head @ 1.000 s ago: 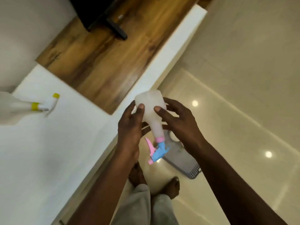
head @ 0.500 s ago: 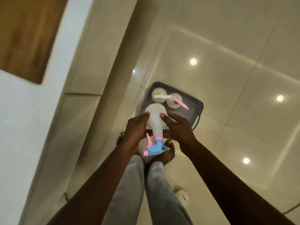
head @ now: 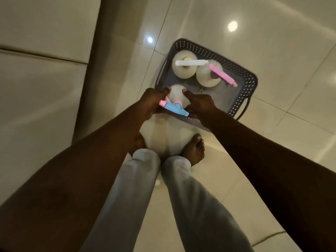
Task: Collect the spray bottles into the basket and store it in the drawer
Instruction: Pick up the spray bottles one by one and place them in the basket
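Floor: glossy pale tiles (head: 272, 42) in a dim room, with round light spots reflected in them.
Basket: a dark perforated plastic basket (head: 252, 82) stands on the floor.
Cabinet: pale flat fronts (head: 45, 88) with one seam across them, left of the basket.
Person: bare feet (head: 194, 150) and light trousers (head: 138, 179), just nearer than the basket.
Stored bottles: two white spray bottles stand upright and side by side at the basket's far end, one with a white and yellow head (head: 183, 70), one with a pink head (head: 207, 77).
Held bottle: a white bottle with a blue and pink head (head: 177, 93) is at the basket's near left corner. I cannot tell whether its base rests on the basket's bottom.
Left hand: the left hand (head: 154, 102) curls round the bottle's left side.
Right hand: the right hand (head: 200, 103) grips its right side, both arms stretched down.
Change: half a second ago the bottle was over the basket's near rim. It now sits lower, within the rim, and the basket looms larger.
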Action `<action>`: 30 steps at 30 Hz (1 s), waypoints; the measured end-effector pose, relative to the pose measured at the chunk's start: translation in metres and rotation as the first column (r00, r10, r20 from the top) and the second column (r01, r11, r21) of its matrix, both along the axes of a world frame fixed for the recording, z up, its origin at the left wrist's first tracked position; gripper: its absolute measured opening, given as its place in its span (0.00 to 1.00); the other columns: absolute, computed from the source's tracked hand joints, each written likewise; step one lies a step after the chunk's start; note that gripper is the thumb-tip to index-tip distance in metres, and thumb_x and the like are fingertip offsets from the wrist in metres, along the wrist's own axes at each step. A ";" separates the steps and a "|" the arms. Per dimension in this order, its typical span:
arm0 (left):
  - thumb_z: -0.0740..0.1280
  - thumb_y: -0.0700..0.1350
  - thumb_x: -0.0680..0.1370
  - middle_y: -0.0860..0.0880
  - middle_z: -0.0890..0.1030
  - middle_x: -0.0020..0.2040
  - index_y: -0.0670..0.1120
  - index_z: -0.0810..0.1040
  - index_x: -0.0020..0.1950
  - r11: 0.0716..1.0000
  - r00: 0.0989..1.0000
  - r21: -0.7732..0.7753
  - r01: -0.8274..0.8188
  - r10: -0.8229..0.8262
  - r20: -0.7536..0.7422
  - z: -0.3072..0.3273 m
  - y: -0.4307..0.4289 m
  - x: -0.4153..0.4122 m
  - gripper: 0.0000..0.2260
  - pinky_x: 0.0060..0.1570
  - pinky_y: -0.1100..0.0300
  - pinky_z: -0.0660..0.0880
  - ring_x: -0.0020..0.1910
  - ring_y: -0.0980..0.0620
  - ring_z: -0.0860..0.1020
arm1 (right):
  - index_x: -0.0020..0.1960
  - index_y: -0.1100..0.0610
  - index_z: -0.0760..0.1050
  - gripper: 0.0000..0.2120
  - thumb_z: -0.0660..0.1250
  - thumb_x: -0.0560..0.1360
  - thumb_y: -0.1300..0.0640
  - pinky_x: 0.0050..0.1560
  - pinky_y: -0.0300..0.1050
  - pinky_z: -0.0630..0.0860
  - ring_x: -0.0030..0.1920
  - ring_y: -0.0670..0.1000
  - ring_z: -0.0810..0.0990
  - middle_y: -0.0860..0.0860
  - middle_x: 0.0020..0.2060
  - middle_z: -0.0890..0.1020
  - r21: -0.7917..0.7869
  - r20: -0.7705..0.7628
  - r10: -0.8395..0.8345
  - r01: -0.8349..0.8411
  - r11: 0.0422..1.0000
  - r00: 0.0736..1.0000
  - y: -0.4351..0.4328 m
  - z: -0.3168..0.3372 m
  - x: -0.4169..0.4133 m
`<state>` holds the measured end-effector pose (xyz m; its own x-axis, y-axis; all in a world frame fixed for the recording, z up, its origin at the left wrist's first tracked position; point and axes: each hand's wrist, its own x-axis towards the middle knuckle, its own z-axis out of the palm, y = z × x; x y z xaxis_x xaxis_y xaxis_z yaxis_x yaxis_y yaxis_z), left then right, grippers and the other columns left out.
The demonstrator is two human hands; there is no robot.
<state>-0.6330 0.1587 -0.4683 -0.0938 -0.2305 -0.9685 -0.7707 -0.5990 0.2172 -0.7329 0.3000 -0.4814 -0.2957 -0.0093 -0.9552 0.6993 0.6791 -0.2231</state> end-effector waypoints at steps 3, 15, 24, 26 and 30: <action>0.72 0.49 0.81 0.41 0.82 0.46 0.41 0.79 0.49 0.999 1.000 0.046 -0.019 0.020 -0.013 -0.015 -0.004 -0.003 0.12 0.36 0.52 0.86 0.43 0.44 0.86 | 0.47 0.63 0.84 0.20 0.78 0.76 0.45 0.33 0.44 0.84 0.30 0.53 0.86 0.59 0.37 0.85 -0.003 0.011 0.000 0.000 1.000 1.000 -0.005 -0.019 -0.004; 0.67 0.41 0.83 0.35 0.83 0.58 0.38 0.78 0.66 0.984 0.992 0.151 -0.092 0.104 -0.077 -0.027 -0.008 0.000 0.13 0.43 0.49 0.87 0.55 0.37 0.85 | 0.64 0.61 0.77 0.26 0.74 0.78 0.41 0.39 0.50 0.88 0.40 0.56 0.88 0.61 0.47 0.86 0.006 0.079 -0.038 0.038 0.999 0.996 -0.017 -0.031 -0.009; 0.65 0.42 0.81 0.40 0.85 0.44 0.41 0.82 0.52 0.992 0.992 0.040 -0.124 0.123 0.009 0.052 -0.016 0.022 0.08 0.52 0.48 0.83 0.40 0.42 0.83 | 0.53 0.59 0.79 0.16 0.68 0.83 0.45 0.46 0.51 0.85 0.46 0.59 0.87 0.60 0.48 0.86 0.126 0.109 -0.082 0.068 0.990 0.991 0.001 0.051 0.025; 0.64 0.45 0.82 0.39 0.83 0.48 0.44 0.81 0.47 0.995 0.995 0.020 -0.100 0.100 0.030 0.090 -0.022 0.029 0.08 0.45 0.53 0.80 0.42 0.41 0.80 | 0.53 0.59 0.80 0.13 0.68 0.82 0.48 0.45 0.49 0.81 0.41 0.55 0.83 0.56 0.43 0.84 0.101 0.102 -0.079 0.069 0.993 0.992 0.007 0.087 0.034; 0.66 0.45 0.82 0.41 0.84 0.50 0.43 0.83 0.56 0.991 0.993 -0.062 -0.116 0.118 0.027 0.179 -0.037 0.045 0.09 0.39 0.58 0.72 0.44 0.44 0.78 | 0.56 0.64 0.83 0.09 0.68 0.83 0.58 0.53 0.57 0.81 0.47 0.60 0.85 0.56 0.42 0.85 -0.045 -0.101 0.017 -0.021 0.999 0.995 0.003 0.172 0.053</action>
